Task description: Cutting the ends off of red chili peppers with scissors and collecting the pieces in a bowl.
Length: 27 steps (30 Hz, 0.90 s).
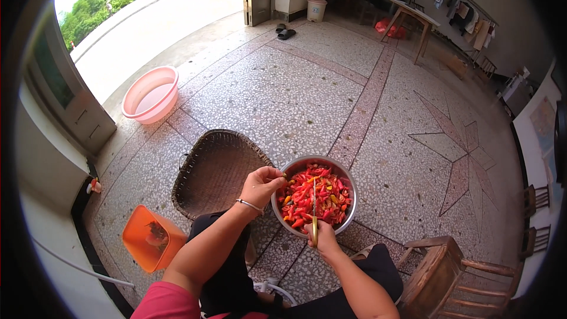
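A round steel bowl (353,204) full of red chili peppers (305,204), a few of them yellow or orange, stands on the floor before me. My right hand (323,238) grips scissors (315,226) at the bowl's near edge, their blades pointing away over the peppers. At the bowl's left rim, my left hand (261,186) pinches something small and dark between thumb and fingertips, perhaps a pepper stem. Left of the bowl lies a shallow woven basket (217,173); only its bare weave shows inside.
An orange bin (153,239) with scraps stands at lower left. A pink basin (153,95) sits near the open doorway. At lower right is a wooden chair (429,270). Dark slippers (285,33), a lidded bin (316,10) and a table (414,11) are farther off.
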Motion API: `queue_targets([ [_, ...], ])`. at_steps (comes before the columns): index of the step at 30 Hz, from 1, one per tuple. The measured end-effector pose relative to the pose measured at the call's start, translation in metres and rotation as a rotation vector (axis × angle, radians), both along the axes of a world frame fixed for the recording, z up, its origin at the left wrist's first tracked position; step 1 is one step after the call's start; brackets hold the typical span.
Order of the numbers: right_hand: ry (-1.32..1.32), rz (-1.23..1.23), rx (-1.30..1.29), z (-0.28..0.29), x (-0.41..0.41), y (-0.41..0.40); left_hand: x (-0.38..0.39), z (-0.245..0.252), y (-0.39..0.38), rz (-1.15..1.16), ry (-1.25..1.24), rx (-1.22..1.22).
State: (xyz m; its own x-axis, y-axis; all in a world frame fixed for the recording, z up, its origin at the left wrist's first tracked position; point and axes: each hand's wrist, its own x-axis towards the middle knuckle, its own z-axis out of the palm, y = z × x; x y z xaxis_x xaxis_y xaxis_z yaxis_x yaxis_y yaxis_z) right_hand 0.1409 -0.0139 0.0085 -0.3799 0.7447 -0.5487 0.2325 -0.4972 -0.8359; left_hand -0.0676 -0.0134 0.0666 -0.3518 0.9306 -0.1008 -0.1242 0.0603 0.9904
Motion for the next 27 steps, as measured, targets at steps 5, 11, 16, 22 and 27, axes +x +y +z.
queue_targets([
  [5, 0.102, 0.022, -0.112, 0.013, -0.009, -0.012, -0.093, 0.019, -0.077, 0.312, -0.177, 0.108],
  [11, 0.096, 0.100, -0.193, 0.020, -0.012, -0.026, -0.219, -0.089, -0.260, 0.911, 0.143, -0.300],
  [16, 0.053, 0.046, -0.234, 0.019, -0.013, -0.025, -0.239, -0.140, -0.349, 1.145, 0.492, -0.677],
  [22, 0.061, 0.002, -0.218, 0.020, -0.005, -0.024, -0.241, -0.169, -0.362, 1.140, 0.560, -0.973],
  [27, 0.087, 0.027, -0.203, 0.030, -0.003, -0.023, -0.256, -0.183, -0.354, 1.124, 0.637, -1.066],
])
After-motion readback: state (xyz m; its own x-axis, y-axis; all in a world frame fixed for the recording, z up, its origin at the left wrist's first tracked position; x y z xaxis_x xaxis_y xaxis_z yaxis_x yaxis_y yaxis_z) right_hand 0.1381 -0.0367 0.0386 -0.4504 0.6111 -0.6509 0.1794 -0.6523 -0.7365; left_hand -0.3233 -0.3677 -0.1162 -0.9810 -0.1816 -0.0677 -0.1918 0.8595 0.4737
